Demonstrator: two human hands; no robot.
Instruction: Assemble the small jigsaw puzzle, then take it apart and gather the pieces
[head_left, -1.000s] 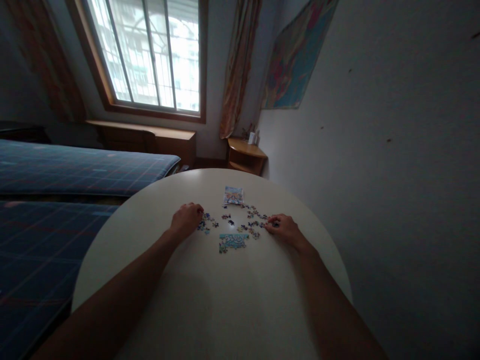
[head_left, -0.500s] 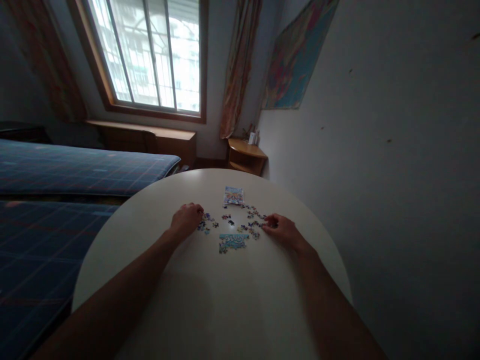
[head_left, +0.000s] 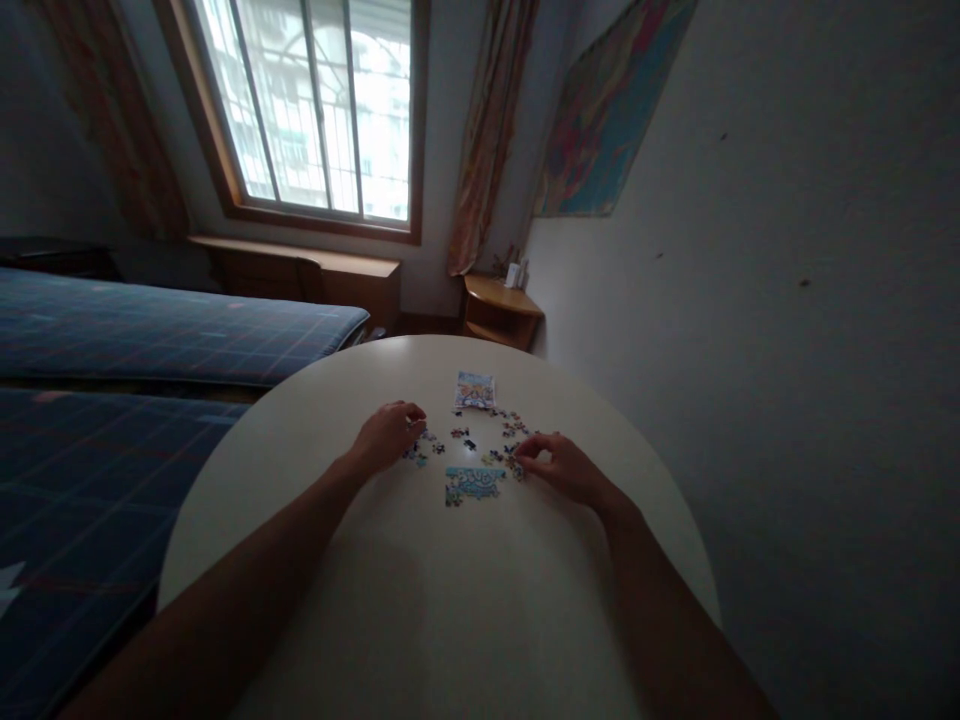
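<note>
Two bare hands at work over a round white table [head_left: 465, 590], head view. Left hand [head_left: 386, 438]: comes in from the left, fingers curled, thumb and forefinger close together at the left cluster of loose jigsaw pieces [head_left: 421, 455], covering part of it. Can't tell if a piece is pinched there; too small and dark. Right hand [head_left: 564, 468]: fingers bent, thumb and forefinger making a loose ring with a small gap showing, tips right at the edge of the right-hand spread of pieces [head_left: 514, 426]. Can't tell if it has hold of one. Joined puzzle section [head_left: 474, 482] lies flat between the hands, on the near side of the loose pieces; light blue, pale lettering, uneven lower edge, neither hand touching it. Between the two clusters: a dark single piece [head_left: 470, 445], and just beyond it a small multicoloured clump [head_left: 460, 433]. Farther out, a printed picture packet [head_left: 475, 389] lies flat, near edge close to a few pieces. Around the table: plaid mattress [head_left: 172, 325] to the left, wooden corner shelf [head_left: 501, 296] past the far edge, bright window [head_left: 315, 120] beyond, colourful poster [head_left: 611, 120] on the right wall.
</note>
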